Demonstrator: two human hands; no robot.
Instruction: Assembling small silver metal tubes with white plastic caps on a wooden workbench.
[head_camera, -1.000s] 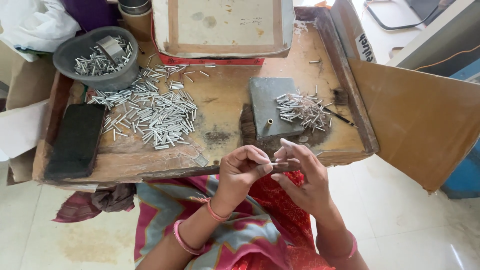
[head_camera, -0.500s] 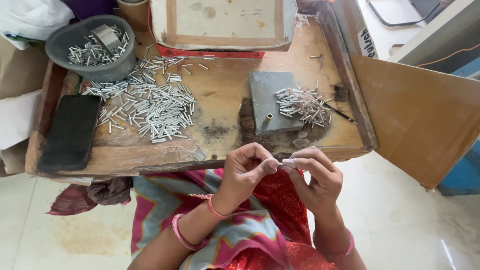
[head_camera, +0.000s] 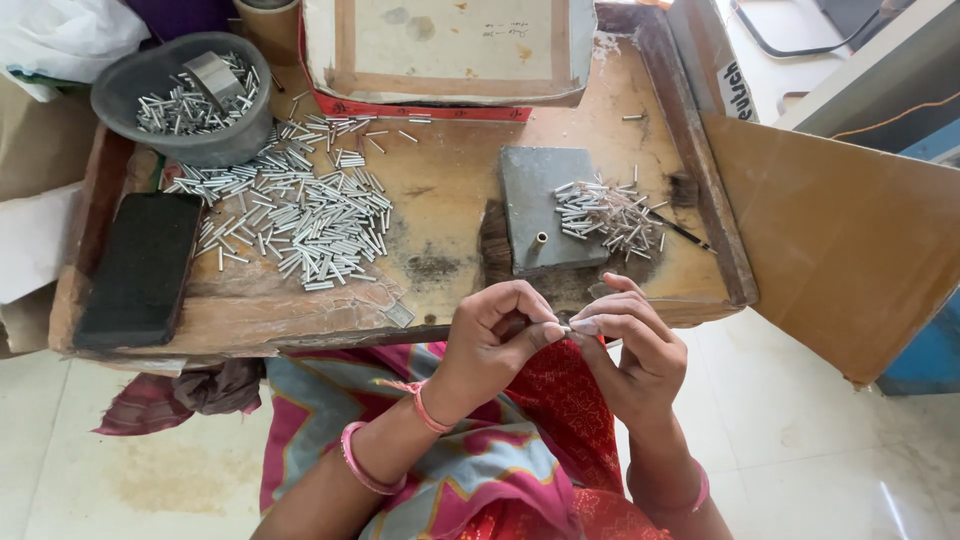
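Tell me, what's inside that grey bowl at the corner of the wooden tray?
The grey bowl holds a heap of small silvery metal tubes, with a shiny metal block resting on top. The tubes cover the bowl's bottom.

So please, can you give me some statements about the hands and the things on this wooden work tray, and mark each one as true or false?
1. The left hand and right hand meet at their fingertips over a small metal piece. True.
2. The grey bowl is empty. False: it holds small metal tubes and a metal block.
3. The large pile of metal tubes lies left of the grey slab. True.
4. The black block sits at the tray's right end. False: it is at the left end.
5. A smaller heap of tubes lies by the slab's right edge. True.
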